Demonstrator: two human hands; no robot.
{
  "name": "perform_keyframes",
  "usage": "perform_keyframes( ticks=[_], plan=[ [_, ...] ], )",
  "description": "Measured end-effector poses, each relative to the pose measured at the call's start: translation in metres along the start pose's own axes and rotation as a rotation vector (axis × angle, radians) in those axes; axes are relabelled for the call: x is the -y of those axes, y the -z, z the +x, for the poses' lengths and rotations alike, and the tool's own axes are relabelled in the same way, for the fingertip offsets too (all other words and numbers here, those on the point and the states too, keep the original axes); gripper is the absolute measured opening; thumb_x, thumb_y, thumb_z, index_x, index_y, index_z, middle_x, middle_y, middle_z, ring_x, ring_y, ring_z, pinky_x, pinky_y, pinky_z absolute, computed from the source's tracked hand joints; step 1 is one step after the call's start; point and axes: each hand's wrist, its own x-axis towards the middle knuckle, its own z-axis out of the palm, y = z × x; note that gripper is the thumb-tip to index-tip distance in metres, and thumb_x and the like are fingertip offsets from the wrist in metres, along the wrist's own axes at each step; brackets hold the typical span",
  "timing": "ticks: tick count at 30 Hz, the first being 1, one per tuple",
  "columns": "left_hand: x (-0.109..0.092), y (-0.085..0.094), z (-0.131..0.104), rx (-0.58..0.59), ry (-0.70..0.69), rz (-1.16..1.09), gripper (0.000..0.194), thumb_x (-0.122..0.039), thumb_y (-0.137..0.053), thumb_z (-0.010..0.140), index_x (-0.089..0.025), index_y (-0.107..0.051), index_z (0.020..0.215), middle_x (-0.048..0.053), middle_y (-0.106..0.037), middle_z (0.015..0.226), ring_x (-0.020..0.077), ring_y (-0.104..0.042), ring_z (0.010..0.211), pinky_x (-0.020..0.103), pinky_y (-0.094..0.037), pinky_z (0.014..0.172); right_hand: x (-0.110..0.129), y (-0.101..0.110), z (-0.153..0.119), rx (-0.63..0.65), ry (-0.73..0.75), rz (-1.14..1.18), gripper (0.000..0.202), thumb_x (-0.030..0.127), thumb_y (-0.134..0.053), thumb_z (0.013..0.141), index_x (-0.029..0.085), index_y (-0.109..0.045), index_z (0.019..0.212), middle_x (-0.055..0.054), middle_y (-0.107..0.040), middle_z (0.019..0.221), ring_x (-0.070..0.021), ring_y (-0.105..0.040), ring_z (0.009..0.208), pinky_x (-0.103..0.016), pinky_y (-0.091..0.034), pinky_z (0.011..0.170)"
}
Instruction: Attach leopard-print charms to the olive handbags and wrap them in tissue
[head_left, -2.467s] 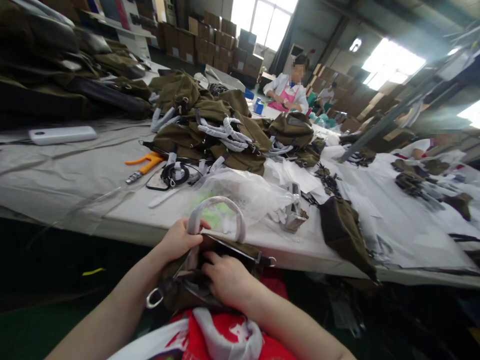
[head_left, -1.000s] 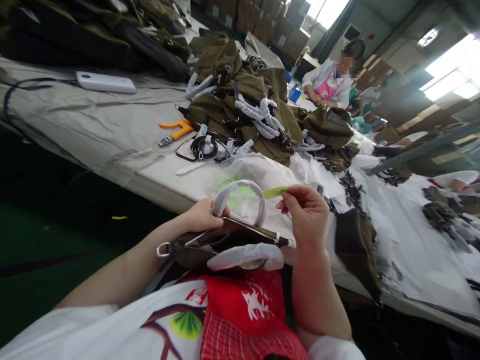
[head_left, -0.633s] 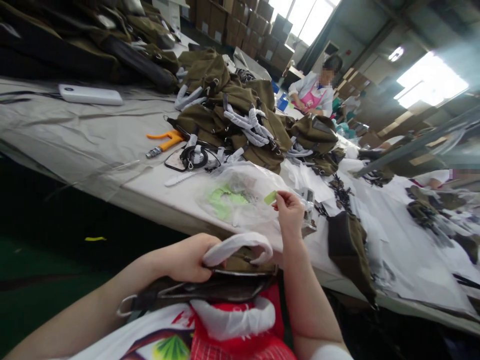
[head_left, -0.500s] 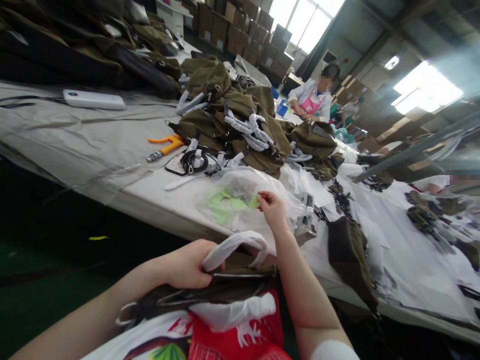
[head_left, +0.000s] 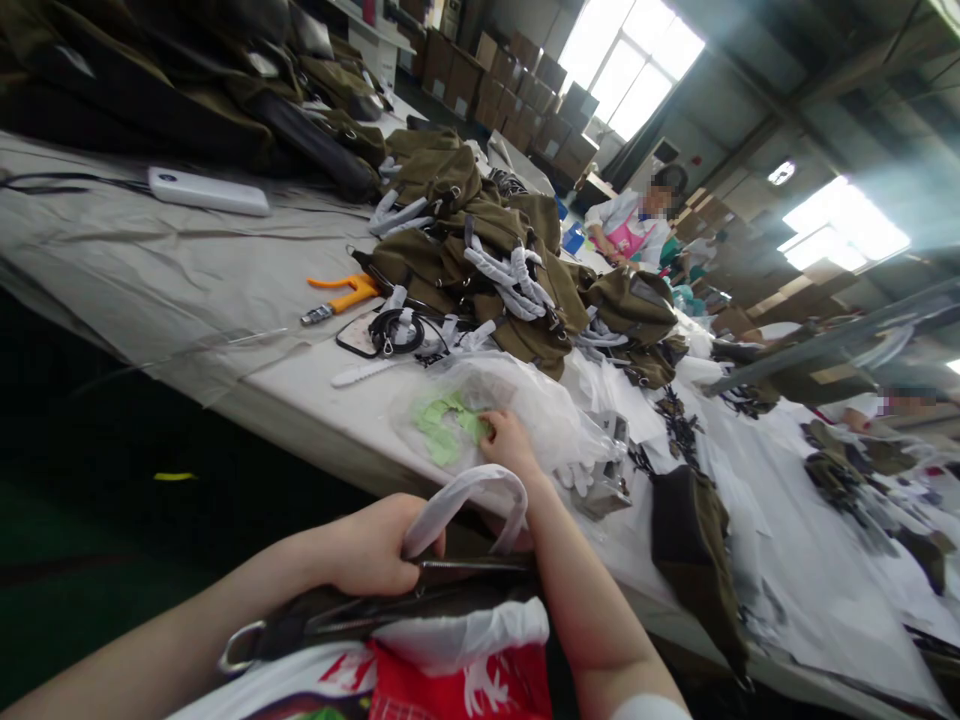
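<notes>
A dark handbag (head_left: 360,605) with a metal zip rests against my body. My left hand (head_left: 379,545) is closed on the bag's top edge, beside its white-wrapped handle (head_left: 469,490). A second wrapped handle (head_left: 480,630) hangs on the near side, over a red and white garment. Beyond the bag, my right hand (head_left: 510,440) reaches to light green slips (head_left: 442,430) lying in a clear plastic bag (head_left: 525,385). Its fingertips are pinched at the right edge of the green slips; exactly how many pieces they grip is hidden.
Olive bags (head_left: 510,270) are heaped across the table (head_left: 315,410). An orange-handled tool (head_left: 345,295), a black cord coil (head_left: 397,330) and a white power bank (head_left: 210,192) lie left. A grey metal block (head_left: 607,480) stands right of the plastic. A co-worker (head_left: 630,225) is beyond.
My right hand has moved left and down, from holding a green slip above the plastic to the slips themselves. The left hand keeps its grip on the handbag. The view has shifted slightly.
</notes>
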Motion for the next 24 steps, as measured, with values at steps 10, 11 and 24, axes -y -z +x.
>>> perform_keyframes(
  ticks=[10, 11, 24],
  plan=[
    [0.0011, -0.0033, -0.0011, -0.005, -0.004, 0.009, 0.021, -0.02, -0.056, 0.059, -0.018, -0.063, 0.079, -0.003, -0.059, 0.068, 0.0141, -0.052, 0.061, 0.022, -0.04, 0.054, -0.0002, -0.0028, -0.0048, -0.002, 0.015, -0.1, 0.048, 0.005, -0.052, 0.076, 0.018, -0.061, 0.122, -0.011, -0.058, 0.12, -0.0197, -0.058, 0.103, -0.03, -0.044, 0.094],
    [0.0007, -0.0035, -0.001, -0.006, 0.0, 0.007, 0.021, -0.02, -0.056, 0.059, -0.018, -0.063, 0.078, -0.003, -0.059, 0.068, 0.0141, -0.052, 0.061, 0.022, -0.04, 0.054, 0.0, -0.0027, -0.0047, 0.003, 0.014, -0.104, 0.048, 0.005, -0.052, 0.076, 0.018, -0.062, 0.121, -0.011, -0.059, 0.119, -0.0201, -0.058, 0.104, -0.03, -0.045, 0.094],
    [-0.001, -0.0033, -0.0007, -0.002, 0.018, 0.024, 0.021, -0.019, -0.057, 0.059, -0.02, -0.064, 0.079, -0.003, -0.06, 0.069, 0.0145, -0.053, 0.062, 0.022, -0.04, 0.053, 0.0009, -0.0079, -0.0101, -0.041, -0.006, -0.091, 0.04, 0.005, -0.051, 0.077, 0.017, -0.063, 0.114, -0.01, -0.06, 0.119, -0.0196, -0.058, 0.105, -0.031, -0.045, 0.096]
  ],
)
